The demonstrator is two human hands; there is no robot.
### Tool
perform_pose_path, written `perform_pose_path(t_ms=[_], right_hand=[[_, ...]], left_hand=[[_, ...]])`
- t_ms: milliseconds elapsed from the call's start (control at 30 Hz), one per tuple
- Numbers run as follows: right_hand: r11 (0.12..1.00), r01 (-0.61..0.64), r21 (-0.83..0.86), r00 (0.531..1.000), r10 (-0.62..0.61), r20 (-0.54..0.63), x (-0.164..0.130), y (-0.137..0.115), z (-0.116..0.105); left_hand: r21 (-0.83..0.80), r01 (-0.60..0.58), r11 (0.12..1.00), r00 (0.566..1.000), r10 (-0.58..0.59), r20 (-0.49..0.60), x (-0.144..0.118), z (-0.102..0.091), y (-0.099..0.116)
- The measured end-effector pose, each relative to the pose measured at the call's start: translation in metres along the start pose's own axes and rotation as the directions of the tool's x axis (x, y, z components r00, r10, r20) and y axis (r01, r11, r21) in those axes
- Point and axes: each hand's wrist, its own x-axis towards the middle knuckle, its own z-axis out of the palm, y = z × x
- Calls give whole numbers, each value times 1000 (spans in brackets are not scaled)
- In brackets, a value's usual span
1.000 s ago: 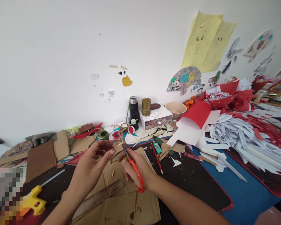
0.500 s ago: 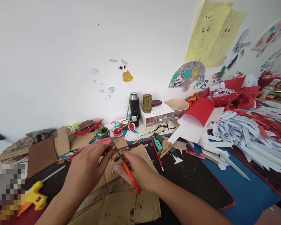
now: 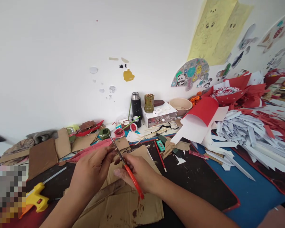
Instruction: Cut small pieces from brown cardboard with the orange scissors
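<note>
My right hand (image 3: 140,172) grips a pair of scissors (image 3: 132,177) with red-orange handles, their metal blades pointing up and away. Beside the blades, my left hand (image 3: 91,167) is closed in a pinch, fingertips close to the metal. Whatever it pinches is too small and too covered to name. Both hands are over a flattened sheet of brown cardboard (image 3: 130,210) with dark stains near its front edge. Smaller cardboard scraps (image 3: 123,144) lie just beyond the fingertips.
A yellow glue gun (image 3: 38,198) lies at left. Open paint pots (image 3: 104,133), a black flask (image 3: 136,106) and a white box (image 3: 160,118) stand by the wall. To the right are a red pencil (image 3: 160,156), a box cutter (image 3: 198,154) and piled white paper strips (image 3: 237,129).
My left hand has shifted slightly right, nearer the blades. A small pale stick tip that showed at its fingers no longer shows clearly. The scissors stay in my right hand, and the view has moved slightly.
</note>
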Motion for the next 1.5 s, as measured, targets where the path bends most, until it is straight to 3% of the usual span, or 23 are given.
perform_pose_path(t_ms=[333,733,933,1133,1500], right_hand=[[1000,-13,-5,1000,13,-8,1,-2,-5],[996,-95,3,995,95,16,1,-4,-5],[991,-101,-93,995,99,-30,-1,-9,0],[975,-150,-166,985,132,-112,0,7,15],[990,-114,-85,993,110,-48,2,-1,7]], left_hand=[[-71,-51,996,998,54,30,3,-2,-3],[70,-112,991,993,110,32,-1,1,-5],[21,-40,999,997,38,69,-2,2,-4],[18,-20,1000,998,18,57,-2,9,0],[-237,107,966,974,-53,220,4,-1,-8]])
